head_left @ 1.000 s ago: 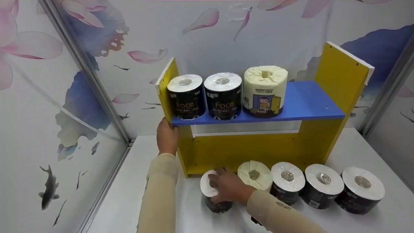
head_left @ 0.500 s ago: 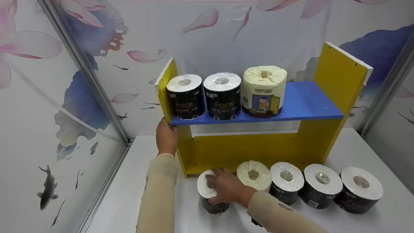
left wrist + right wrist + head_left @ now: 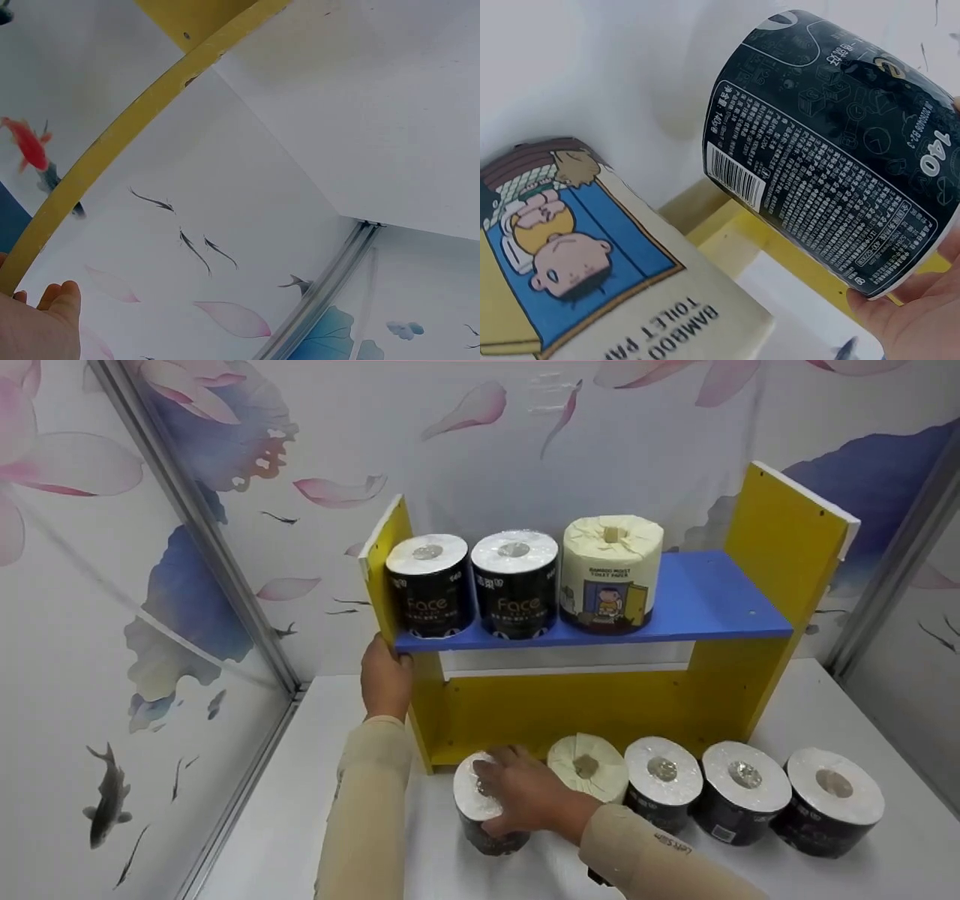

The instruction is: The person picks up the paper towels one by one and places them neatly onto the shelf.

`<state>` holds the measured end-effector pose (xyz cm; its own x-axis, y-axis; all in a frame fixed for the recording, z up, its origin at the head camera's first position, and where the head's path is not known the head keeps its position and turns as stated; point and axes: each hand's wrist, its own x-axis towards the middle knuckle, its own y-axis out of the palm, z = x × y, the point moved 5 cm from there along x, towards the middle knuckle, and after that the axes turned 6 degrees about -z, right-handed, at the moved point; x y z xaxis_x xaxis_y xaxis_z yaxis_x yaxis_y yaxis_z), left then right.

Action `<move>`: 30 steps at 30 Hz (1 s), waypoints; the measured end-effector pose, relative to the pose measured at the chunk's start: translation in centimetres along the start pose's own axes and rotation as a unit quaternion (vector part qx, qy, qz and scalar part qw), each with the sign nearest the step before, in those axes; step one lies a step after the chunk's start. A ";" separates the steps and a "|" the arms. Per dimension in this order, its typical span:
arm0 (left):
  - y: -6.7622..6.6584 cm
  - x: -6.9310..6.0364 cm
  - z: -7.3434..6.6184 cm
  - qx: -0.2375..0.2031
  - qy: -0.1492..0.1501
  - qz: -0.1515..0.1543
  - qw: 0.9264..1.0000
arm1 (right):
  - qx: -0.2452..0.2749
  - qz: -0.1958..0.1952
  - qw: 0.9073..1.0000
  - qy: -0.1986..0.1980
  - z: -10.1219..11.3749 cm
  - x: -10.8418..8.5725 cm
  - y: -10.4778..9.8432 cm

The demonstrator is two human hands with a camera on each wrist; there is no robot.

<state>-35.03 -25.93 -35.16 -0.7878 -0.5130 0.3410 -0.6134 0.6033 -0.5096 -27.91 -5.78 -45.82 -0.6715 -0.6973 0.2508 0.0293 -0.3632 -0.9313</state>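
Head view shows room left of the roll (image 3: 491,836), near the bottom edge of the shelf (image 3: 570,705). The right hand (image 3: 529,795) grips it, black with a white top; the left hand (image 3: 386,681) grips the shelf.

– What is the white table (image 3: 300,784) carrying?
– It is bearing the yellow rack (image 3: 562,705); in front of the rack, one cream roll (image 3: 606,781) and three black-topped-with-white rolls (image 3: 664,793) are standing in a row.
– And the blue shelf (image 3: 712,592)?
– It is supporting two dark rolls (image 3: 431,592) and one pale roll (image 3: 611,574), toward the rack's left end.
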 end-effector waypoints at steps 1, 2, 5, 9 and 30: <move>0.0 0.0 0.0 0.000 0.000 0.001 1.000 | 0.001 -0.006 1.000 -0.005 0.0 0.0 -0.2; -0.1 -0.1 0.0 -0.001 0.000 0.002 1.000 | 0.002 -0.011 1.000 -0.008 0.1 -0.1 -0.4; -0.2 0.0 -0.1 -0.001 -0.002 0.002 1.000 | 0.011 -0.023 0.999 -0.019 0.2 -0.2 -0.9; -0.2 0.0 -0.1 -0.003 -0.009 0.007 1.000 | 0.018 -0.017 1.000 -0.020 0.2 -0.3 -1.5; -0.1 0.0 -0.1 -0.001 -0.003 0.012 1.000 | 0.020 -0.004 1.000 0.003 0.3 -1.5 -6.0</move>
<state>-34.96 -25.92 -35.04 -0.8025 -0.5013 0.3235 -0.5937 0.6167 -0.5170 -26.86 -2.71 -40.51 -0.6756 -0.6911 0.2567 0.0536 -0.3933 -0.9178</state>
